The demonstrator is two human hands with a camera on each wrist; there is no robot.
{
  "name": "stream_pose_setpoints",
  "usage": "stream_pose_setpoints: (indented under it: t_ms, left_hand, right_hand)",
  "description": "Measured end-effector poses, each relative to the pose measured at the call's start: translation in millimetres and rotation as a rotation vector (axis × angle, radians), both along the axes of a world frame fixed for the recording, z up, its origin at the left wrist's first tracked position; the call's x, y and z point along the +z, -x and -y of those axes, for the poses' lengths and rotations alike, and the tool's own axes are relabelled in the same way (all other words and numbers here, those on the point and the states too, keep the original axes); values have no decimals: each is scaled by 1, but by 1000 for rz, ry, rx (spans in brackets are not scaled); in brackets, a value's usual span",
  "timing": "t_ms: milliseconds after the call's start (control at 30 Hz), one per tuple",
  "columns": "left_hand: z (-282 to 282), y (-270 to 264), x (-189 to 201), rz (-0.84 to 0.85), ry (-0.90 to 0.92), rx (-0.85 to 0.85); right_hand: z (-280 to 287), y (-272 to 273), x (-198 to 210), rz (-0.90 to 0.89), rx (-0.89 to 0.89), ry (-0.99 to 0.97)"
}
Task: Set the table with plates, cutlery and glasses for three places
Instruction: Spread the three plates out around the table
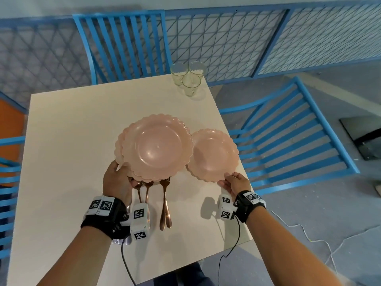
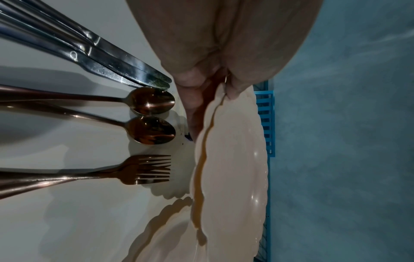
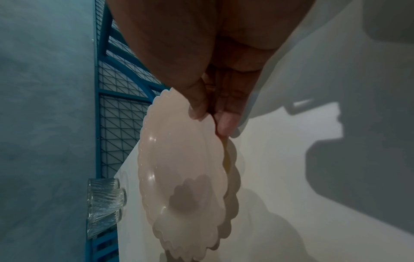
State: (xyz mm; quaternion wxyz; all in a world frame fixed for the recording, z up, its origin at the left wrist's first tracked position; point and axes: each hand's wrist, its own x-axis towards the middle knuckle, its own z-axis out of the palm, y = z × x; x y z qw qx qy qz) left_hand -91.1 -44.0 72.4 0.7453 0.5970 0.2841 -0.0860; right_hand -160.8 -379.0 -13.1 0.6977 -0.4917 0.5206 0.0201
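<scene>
Your left hand [image 1: 117, 180] has its grip closed on the near rim of the large pink plates [image 1: 157, 146] stacked at the centre of the head view, while your right hand [image 1: 235, 183] pinches the near rim of the small pink plates [image 1: 212, 154] just right of them, thumb on top. Below the large stack, on the white desk [image 1: 68, 141], lie two copper spoons [image 2: 150, 101], forks [image 2: 143, 170] and steel knives [image 2: 125, 67]. Three glasses [image 1: 188, 78] stand clustered at the desk's upper right corner.
</scene>
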Motion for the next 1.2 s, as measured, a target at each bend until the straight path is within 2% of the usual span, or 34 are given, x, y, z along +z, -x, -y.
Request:
stream_pose_setpoints:
  t_ms: [300,400,500,633,767,867,1100,1200]
  left_hand:
    - [-14,1,0,4,41,14]
    - [-20,2,3,14,64,24]
    - [-29,-3,10,46,57,24]
    - [-43,-15,19,87,44,47]
    - [-58,-35,22,97,50,91]
    - [-74,-52,20,123,43,128]
    - [-139,-71,-14,89,-25,340]
    - [-159,-69,-31,79,-49,389]
  right_hand:
    - [0,9,1,18,31,9]
    - [-1,20,20,-78,112,203]
    - [-32,9,59,42,252,306]
    - [-113,-56,112,268,586,196]
    - [-165,-127,123,285,720,353]
    - [-178,-167,115,235,726,331]
    - [-190,-287,82,190,538,173]
    - [-192,-326,55,143,622,129]
